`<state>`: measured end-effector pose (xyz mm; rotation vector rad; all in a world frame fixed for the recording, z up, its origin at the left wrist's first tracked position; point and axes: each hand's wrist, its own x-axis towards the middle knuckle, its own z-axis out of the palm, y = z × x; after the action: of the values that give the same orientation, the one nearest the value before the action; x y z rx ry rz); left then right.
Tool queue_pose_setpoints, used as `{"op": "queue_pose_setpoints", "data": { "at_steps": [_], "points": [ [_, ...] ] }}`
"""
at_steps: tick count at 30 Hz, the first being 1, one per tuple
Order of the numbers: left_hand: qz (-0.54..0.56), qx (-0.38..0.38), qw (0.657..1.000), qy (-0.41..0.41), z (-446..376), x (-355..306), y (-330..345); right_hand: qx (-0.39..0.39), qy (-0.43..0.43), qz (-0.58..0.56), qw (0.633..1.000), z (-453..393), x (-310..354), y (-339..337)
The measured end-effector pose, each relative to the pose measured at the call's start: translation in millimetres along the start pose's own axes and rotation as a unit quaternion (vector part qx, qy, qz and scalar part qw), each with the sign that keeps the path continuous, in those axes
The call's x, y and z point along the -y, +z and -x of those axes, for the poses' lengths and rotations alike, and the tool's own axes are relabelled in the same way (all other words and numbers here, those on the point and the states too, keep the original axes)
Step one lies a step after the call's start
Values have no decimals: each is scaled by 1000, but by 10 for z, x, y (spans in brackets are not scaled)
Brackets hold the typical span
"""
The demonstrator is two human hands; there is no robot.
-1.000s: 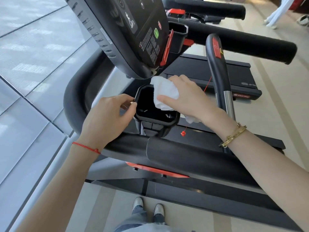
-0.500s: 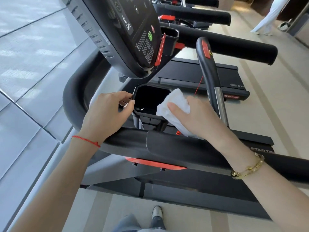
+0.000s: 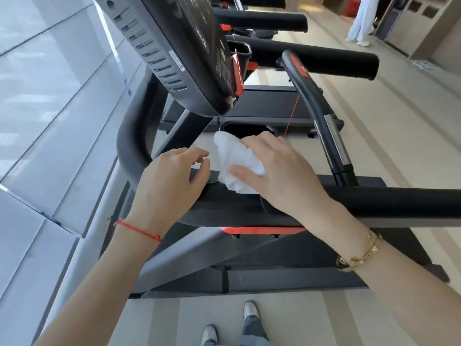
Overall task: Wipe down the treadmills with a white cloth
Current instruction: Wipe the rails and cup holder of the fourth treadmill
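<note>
Black treadmill [image 3: 274, 278] fills view, console [image 3: 179, 51] tilted overhead. Padded handrail [image 3: 399, 203] runs across front. Cup holder [image 3: 245, 127] sits below console, partly hidden. Right hand [image 3: 279, 171] grips bunched white cloth [image 3: 234, 163], pressing it against handrail near cup holder. Left hand [image 3: 169, 186] loosely curled, holding nothing, just beside cloth. Gold bracelet [image 3: 359, 255] on right wrist.

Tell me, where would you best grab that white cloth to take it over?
Probably by the bunched end that sticks out past the right hand toward the cup holder. Come from above and the left, where the left hand hovers open. The rest of the cloth lies pressed under the right palm against the handrail.
</note>
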<state>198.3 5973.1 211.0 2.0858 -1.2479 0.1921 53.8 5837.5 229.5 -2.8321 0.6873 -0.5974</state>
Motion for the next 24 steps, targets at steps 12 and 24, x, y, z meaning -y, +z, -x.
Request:
{"op": "queue_pose_setpoints", "data": {
  "at_steps": [12,24],
  "points": [
    [17,-15,999,34,77,204,4,42,25,38,998,-588,316,316],
    [24,-11,997,70,212,111,-16,-37,89,15,995,321,373,-3]
  ]
}}
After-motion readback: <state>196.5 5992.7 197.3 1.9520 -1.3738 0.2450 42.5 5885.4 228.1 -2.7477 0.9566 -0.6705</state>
